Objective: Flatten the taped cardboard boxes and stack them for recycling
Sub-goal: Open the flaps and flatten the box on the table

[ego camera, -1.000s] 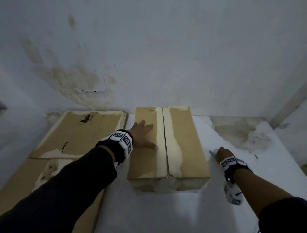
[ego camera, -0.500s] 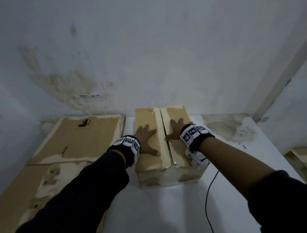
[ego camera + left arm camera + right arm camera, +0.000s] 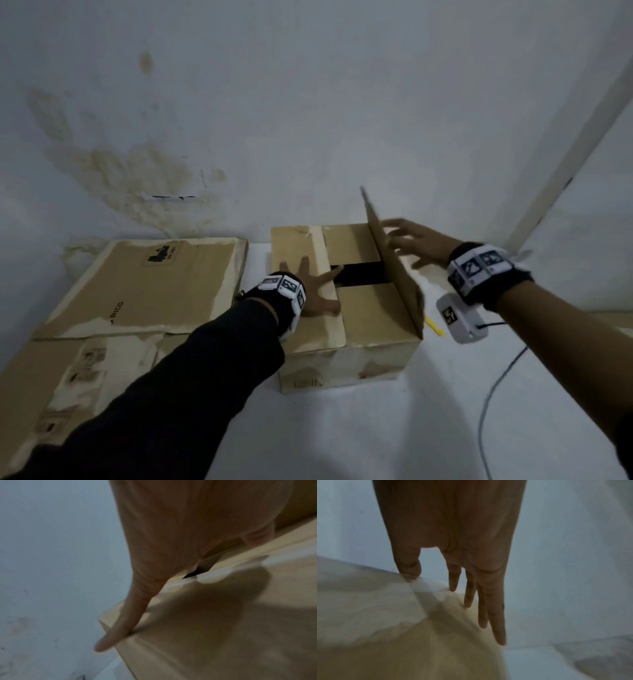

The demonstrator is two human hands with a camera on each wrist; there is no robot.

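A brown cardboard box (image 3: 346, 359) stands on the white surface in the head view. My left hand (image 3: 317, 291) lies flat with spread fingers on its closed left top flap (image 3: 301, 246). The right top flap (image 3: 388, 263) stands upright. My right hand (image 3: 409, 241) touches its outer face with straight fingers. Under the raised flap, two inner flaps show with a dark gap (image 3: 359, 274) between them. The left wrist view shows a finger (image 3: 125, 620) stretched over the box edge (image 3: 214, 635). In the right wrist view the fingers (image 3: 494, 615) lie along the flap (image 3: 385, 615).
Flattened cardboard sheets (image 3: 147, 284) lie stacked at the left against the stained wall. A small yellow object (image 3: 434, 327) lies by the box's right side. A grey cable (image 3: 493, 394) runs over the white surface at the right. A wall corner (image 3: 565, 178) rises behind.
The right top flap, flat half a second ago, now stands upright. My right hand moved from on top of it to its outer right side. My left hand stays on the left flap.
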